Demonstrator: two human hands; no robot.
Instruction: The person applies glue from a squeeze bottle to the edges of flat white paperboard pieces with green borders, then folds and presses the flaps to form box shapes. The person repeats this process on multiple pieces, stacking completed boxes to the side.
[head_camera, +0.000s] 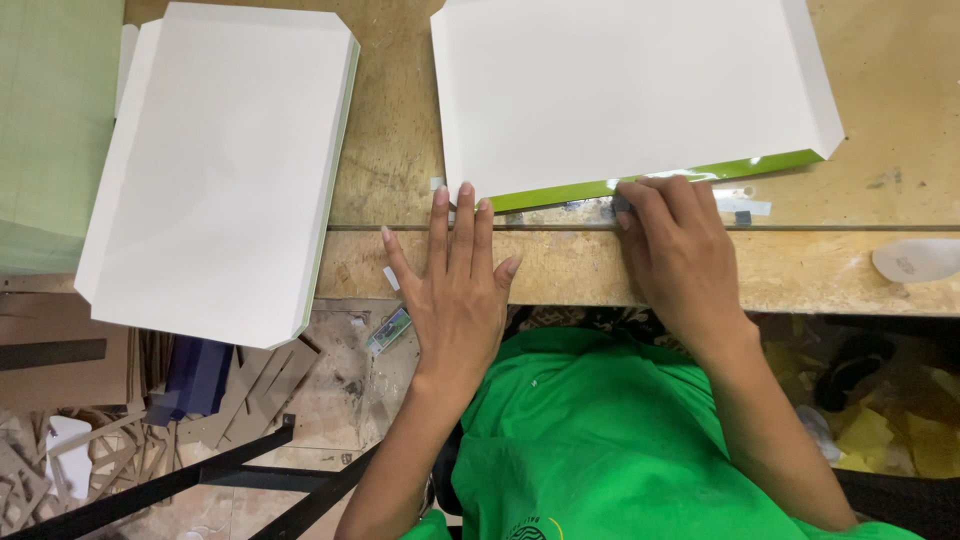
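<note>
A large white card panel (625, 85) with a bright green near edge (660, 182) lies flat on the wooden workbench (560, 265). My left hand (455, 285) rests flat on the bench with fingers spread, its fingertips touching the panel's near left corner. My right hand (680, 245) presses its fingertips against the green edge near the middle, beside small strips of clear tape (745, 207). Neither hand grips anything that I can see.
A second white card panel (225, 165) lies at the left, overhanging the bench's front edge. A pale green sheet (50, 120) sits at the far left. A white oval object (920, 260) lies at the right. Cardboard scraps and a black metal frame (200, 470) are on the floor below.
</note>
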